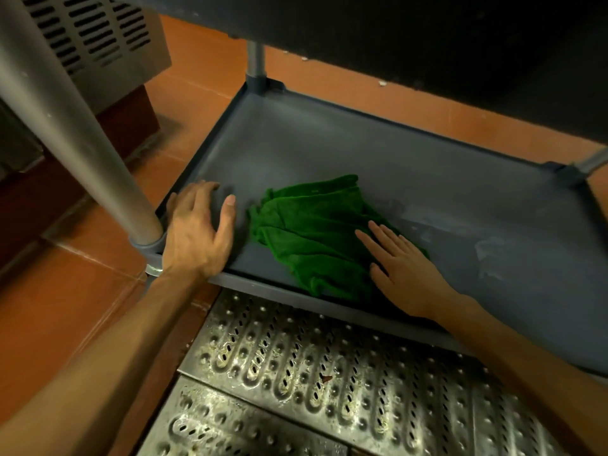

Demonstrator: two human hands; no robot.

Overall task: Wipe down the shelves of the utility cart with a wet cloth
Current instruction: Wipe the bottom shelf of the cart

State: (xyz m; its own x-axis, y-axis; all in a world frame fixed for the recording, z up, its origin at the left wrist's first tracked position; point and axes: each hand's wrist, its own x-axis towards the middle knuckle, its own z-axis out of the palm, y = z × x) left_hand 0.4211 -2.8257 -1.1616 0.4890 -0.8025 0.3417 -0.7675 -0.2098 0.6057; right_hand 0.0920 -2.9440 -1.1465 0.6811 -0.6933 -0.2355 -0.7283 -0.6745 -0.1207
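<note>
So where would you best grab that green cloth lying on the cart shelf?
Probably the raised folds at the middle of the green cloth, left of where the right hand lies flat on it. Those ridges stand up from the shelf, so they are easy to pinch. Come in low from the near open side, since the upper shelf blocks a reach from above.
</note>
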